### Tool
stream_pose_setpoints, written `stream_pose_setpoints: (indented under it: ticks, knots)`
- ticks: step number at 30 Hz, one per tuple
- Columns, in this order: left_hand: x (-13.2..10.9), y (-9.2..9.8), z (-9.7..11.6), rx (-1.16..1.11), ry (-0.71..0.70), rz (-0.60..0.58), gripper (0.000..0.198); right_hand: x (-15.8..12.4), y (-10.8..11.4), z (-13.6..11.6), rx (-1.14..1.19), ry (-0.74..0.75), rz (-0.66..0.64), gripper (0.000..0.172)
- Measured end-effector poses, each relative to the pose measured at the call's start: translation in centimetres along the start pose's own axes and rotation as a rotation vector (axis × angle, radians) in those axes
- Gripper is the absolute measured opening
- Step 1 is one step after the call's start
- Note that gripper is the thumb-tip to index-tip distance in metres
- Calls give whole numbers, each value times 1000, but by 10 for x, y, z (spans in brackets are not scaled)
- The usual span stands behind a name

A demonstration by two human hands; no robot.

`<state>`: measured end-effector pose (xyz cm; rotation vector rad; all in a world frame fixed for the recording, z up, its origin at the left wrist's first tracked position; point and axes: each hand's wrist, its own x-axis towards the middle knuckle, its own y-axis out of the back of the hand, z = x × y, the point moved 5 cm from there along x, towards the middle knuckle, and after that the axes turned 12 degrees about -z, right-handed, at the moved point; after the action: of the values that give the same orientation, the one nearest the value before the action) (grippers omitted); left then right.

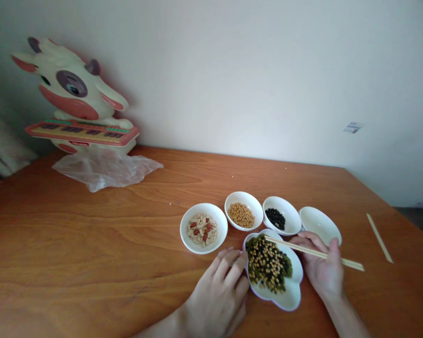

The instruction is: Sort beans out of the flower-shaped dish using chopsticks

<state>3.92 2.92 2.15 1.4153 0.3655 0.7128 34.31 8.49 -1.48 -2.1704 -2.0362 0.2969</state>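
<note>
My right hand [322, 270] grips a pair of wooden chopsticks [289, 244], whose tips reach over the upper part of a white cloud-shaped dish [292, 295]. In this dish lies a mix of green beans, tan beans and dark beans [268, 265]. With curled fingers, my left hand [220, 288] holds the dish's left rim. Behind the dish stand white bowls: one with peanuts [201, 230], one with yellow soybeans [241, 215], one with black beans [275, 218]. A fourth bowl [320, 223], partly hidden by my right hand, shows no contents.
A cow-shaped toy keyboard [84, 126] stands at the back left against the wall, with a crumpled clear plastic bag [105, 171] before it. A thin paper strip [379, 238] lies on the right of the wooden table [91, 253]. A small label [353, 127] sticks to the wall.
</note>
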Motion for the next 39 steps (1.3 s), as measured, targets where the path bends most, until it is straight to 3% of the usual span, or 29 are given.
stream_pose_setpoints:
  ticks: [5, 10, 19, 24, 27, 30, 32, 34, 39]
  knots:
    - [-1, 1, 3, 22, 4, 60, 37, 0, -7, 3, 28, -46, 34, 82]
    - [-3, 1, 1, 17, 8, 29, 41, -13, -10, 3, 55, -37, 75, 81]
    - [1, 3, 0, -130, 59, -42, 56, -87, -29, 20, 284, 6, 322, 62]
    - [-7, 6, 9, -91, 139, -9, 69, -111, -38, 28, 450, -51, 350, 61]
    - [-18, -7, 41, -54, 275, 14, 92, -113, -39, 30, 480, -1, 332, 59]
    - [-24, -26, 83, -27, 480, 106, 133, -114, -39, 31, 479, 145, 409, 57]
    - [-20, -39, 105, -28, 512, 128, 155, -114, -41, 33, 491, 168, 391, 55]
    - [-19, -48, 108, -61, 591, 124, 156, -111, -40, 33, 486, 155, 324, 56]
    - [-27, -52, 74, -104, 758, 80, 144, -102, -16, 27, 365, 137, 207, 60]
